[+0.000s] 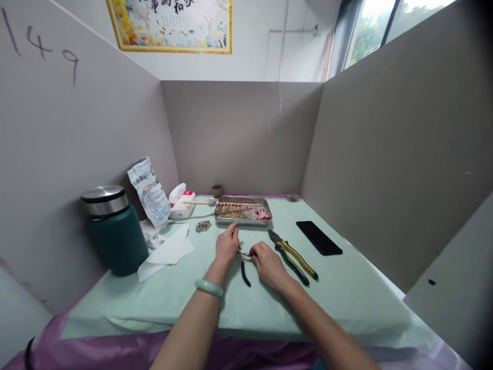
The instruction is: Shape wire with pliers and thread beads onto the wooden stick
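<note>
Small pliers (pixel 245 272) with dark handles lie between my hands, their handles spread apart. My right hand (pixel 269 263) is closed, its fingertips on the handle that points right. My left hand (pixel 227 245) is closed in a pinch just beyond the pliers' head; whatever its fingertips hold is too small to make out. A green bangle (pixel 208 287) circles the left wrist. Ahead of both hands is a metal tray (pixel 243 222) of small gold, clear and red beads, with a beaded stick (pixel 200 202) across it. A little beaded piece (pixel 203 226) lies left of the tray.
Larger pliers (pixel 296 259) with green and yellow handles and a black phone (pixel 319 238) lie to the right. At left stand a teal bottle (pixel 117 239), a silver pouch (pixel 150 192), a tissue pack (pixel 182 205) and white paper (pixel 167 252). Grey partitions (pixel 242 139) enclose the table.
</note>
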`<action>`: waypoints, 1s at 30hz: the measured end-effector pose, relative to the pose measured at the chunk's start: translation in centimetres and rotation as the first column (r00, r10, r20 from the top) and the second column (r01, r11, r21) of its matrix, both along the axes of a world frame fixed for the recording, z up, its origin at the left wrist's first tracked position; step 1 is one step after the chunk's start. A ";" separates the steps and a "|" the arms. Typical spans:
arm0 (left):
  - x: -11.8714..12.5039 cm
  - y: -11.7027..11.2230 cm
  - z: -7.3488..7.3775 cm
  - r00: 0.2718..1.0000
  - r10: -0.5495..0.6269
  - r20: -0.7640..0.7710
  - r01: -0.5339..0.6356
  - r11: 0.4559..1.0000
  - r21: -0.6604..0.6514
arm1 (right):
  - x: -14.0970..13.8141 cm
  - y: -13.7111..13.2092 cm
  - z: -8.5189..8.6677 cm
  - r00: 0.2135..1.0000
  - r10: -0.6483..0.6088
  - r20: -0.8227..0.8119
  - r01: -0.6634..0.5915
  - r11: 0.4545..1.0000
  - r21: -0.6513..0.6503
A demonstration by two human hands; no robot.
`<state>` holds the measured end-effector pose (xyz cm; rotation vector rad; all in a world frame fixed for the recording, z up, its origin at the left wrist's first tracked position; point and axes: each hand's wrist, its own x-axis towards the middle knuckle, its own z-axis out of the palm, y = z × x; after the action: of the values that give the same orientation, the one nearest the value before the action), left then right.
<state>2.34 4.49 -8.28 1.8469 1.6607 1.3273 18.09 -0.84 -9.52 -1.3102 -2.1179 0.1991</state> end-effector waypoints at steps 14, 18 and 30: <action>0.4 0.5 0.0 0.957 -0.207 0.201 0.220 0.975 -0.041 | -0.5 3.9 0.6 0.496 -0.108 -0.861 -0.336 0.891 -0.305; 0.5 0.4 0.1 0.934 -0.248 0.257 0.269 0.962 -0.050 | -1.2 3.8 0.4 0.451 -0.093 -0.887 -0.394 0.872 -0.292; 1.1 -0.3 0.6 0.811 -0.392 0.434 0.436 0.900 -0.003 | -1.2 3.8 0.3 0.304 -0.146 -0.941 -0.280 0.931 -0.234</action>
<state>3.43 4.16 -7.68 1.5896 1.0065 1.2997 16.92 2.99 -9.20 -0.8476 -1.0413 1.1710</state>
